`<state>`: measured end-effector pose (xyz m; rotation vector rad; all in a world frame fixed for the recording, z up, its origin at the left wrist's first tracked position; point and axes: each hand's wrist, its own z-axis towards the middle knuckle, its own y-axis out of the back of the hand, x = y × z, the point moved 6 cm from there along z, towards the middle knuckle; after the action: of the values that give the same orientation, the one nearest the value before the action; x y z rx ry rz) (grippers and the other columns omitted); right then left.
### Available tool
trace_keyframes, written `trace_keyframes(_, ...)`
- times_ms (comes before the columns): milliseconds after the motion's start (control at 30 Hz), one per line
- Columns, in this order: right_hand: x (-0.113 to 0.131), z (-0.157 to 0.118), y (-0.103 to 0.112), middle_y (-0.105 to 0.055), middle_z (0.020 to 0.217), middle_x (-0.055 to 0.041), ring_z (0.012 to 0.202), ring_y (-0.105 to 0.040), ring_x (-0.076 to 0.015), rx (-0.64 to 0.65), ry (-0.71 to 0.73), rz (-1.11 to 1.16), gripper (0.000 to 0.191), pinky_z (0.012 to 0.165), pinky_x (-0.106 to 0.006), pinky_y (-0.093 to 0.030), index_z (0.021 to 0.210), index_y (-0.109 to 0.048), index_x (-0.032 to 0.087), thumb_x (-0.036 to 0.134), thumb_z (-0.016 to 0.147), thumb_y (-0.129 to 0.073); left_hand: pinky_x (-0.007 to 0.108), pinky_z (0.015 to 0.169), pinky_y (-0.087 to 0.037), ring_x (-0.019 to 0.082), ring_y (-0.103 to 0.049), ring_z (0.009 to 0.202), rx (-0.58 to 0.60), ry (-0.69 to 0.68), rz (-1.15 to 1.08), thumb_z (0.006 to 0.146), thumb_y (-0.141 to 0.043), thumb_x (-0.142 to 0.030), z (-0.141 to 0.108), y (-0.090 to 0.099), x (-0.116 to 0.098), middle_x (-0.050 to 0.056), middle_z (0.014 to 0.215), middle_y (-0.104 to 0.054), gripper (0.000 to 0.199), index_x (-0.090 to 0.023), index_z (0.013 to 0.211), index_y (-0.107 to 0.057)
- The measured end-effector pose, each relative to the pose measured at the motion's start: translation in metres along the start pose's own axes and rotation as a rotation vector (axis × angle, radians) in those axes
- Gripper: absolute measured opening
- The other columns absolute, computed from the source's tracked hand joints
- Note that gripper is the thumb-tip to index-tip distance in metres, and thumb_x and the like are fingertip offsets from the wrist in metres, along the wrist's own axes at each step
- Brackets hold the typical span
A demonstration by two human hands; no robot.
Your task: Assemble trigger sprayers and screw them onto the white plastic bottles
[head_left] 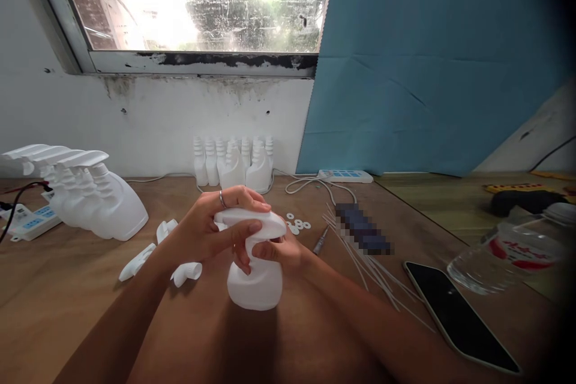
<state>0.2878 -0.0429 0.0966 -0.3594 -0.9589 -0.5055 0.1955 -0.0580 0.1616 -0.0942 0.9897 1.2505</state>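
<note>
A white spray bottle [255,288] stands upright on the table in front of me, its trigger head [265,224] on top. My left hand [225,225] is closed around the trigger head, thumb on its near side and fingers over the top and down by the trigger. Wrapped round the bottle's neck, just below the head, is my right hand [283,252], its thumb in front and the other fingers mostly hidden behind. Loose white sprayer parts [186,274] lie to the left of the bottle. Small white rings [297,224] are scattered beyond my right hand.
Assembled spray bottles [112,204] stand in a row at left, beside a power strip [42,219]. Headless bottles [231,165] line the wall. To the right are thin white tubes [364,258], a pointed tool [321,241], a phone [459,315] and a water bottle [499,255].
</note>
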Motion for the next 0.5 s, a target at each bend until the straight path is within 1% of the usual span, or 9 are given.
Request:
trace_keyframes(67,0.0,0.003,-0.001,-0.058,0.067,-0.0009,0.056,-0.057,-0.0145,0.064,-0.02,0.014,0.039,0.055,-0.029,-0.044,0.093,-0.055,0.013,0.048,0.08,-0.067,0.028,0.075,-0.056,0.024,-0.063,0.106,-0.01,0.023,-0.01,0.089,-0.062,-0.022,0.002,0.001,0.003,0.009,0.092,-0.071,0.016,-0.017,0.104,-0.066)
trace_keyframes(133,0.0,0.004,-0.002,-0.057,0.071,-0.0012,0.06,-0.056,-0.0137,0.129,-0.079,-0.016,0.04,0.058,-0.028,-0.044,0.089,-0.057,0.014,0.052,0.079,-0.066,0.027,0.074,-0.056,0.024,-0.061,0.11,-0.001,0.038,-0.013,0.089,-0.061,-0.026,0.002,0.001,0.005,0.009,0.099,-0.069,0.017,-0.019,0.105,-0.066)
trace_keyframes(200,-0.001,0.003,-0.005,-0.057,0.075,-0.0011,0.067,-0.056,-0.0141,0.178,-0.173,-0.082,0.036,0.063,-0.028,-0.045,0.088,-0.058,0.015,0.048,0.079,-0.067,0.029,0.077,-0.056,0.026,-0.056,0.117,-0.009,0.035,0.018,0.089,-0.062,-0.032,-0.002,0.002,0.007,0.01,0.112,-0.065,0.023,-0.022,0.11,-0.063)
trace_keyframes(267,-0.001,0.0,-0.006,-0.057,0.074,0.0001,0.07,-0.055,-0.0138,0.153,-0.245,-0.141,0.028,0.066,-0.027,-0.045,0.087,-0.058,0.016,0.041,0.078,-0.069,0.033,0.086,-0.054,0.027,-0.053,0.121,-0.083,0.022,0.035,0.089,-0.06,-0.045,-0.012,0.007,0.009,0.011,0.125,-0.059,0.037,-0.024,0.12,-0.058)
trace_keyframes(300,0.0,-0.002,-0.007,-0.056,0.072,0.0006,0.069,-0.054,-0.0133,0.125,-0.258,-0.148,0.026,0.065,-0.027,-0.045,0.085,-0.056,0.016,0.038,0.079,-0.069,0.035,0.089,-0.053,0.027,-0.052,0.121,-0.135,0.045,0.024,0.089,-0.055,-0.051,-0.021,0.01,0.013,0.012,0.128,-0.056,0.044,-0.024,0.124,-0.055)
trace_keyframes(367,0.002,-0.005,-0.008,-0.055,0.069,0.0012,0.065,-0.052,-0.0125,0.07,-0.25,-0.118,0.025,0.062,-0.026,-0.043,0.081,-0.054,0.017,0.037,0.08,-0.069,0.036,0.088,-0.053,0.027,-0.056,0.114,-0.223,0.173,-0.02,0.093,-0.04,-0.06,-0.043,0.014,0.025,0.013,0.126,-0.057,0.052,-0.024,0.128,-0.051)
trace_keyframes(433,0.003,-0.007,-0.013,-0.056,0.068,0.0007,0.065,-0.053,-0.0127,0.074,-0.226,-0.076,0.026,0.064,-0.028,-0.043,0.082,-0.054,0.016,0.038,0.081,-0.067,0.037,0.085,-0.054,0.026,-0.061,0.105,-0.23,0.348,-0.028,0.095,-0.029,-0.059,-0.07,0.01,0.036,0.013,0.119,-0.062,0.053,-0.024,0.128,-0.052)
trace_keyframes(467,0.004,-0.007,-0.016,-0.057,0.068,0.0004,0.065,-0.054,-0.0131,0.088,-0.214,-0.052,0.026,0.065,-0.029,-0.044,0.086,-0.056,0.016,0.039,0.082,-0.067,0.038,0.086,-0.053,0.026,-0.062,0.103,-0.199,0.413,-0.005,0.096,-0.032,-0.057,-0.083,0.005,0.039,0.012,0.116,-0.063,0.05,-0.025,0.128,-0.052)
trace_keyframes(500,0.007,-0.008,-0.018,-0.058,0.069,0.0004,0.065,-0.055,-0.0133,0.094,-0.194,-0.03,0.028,0.067,-0.03,-0.045,0.093,-0.057,0.016,0.041,0.083,-0.066,0.039,0.088,-0.053,0.026,-0.062,0.103,-0.149,0.455,0.036,0.094,-0.041,-0.054,-0.095,-0.001,0.039,0.011,0.116,-0.064,0.046,-0.026,0.129,-0.051)
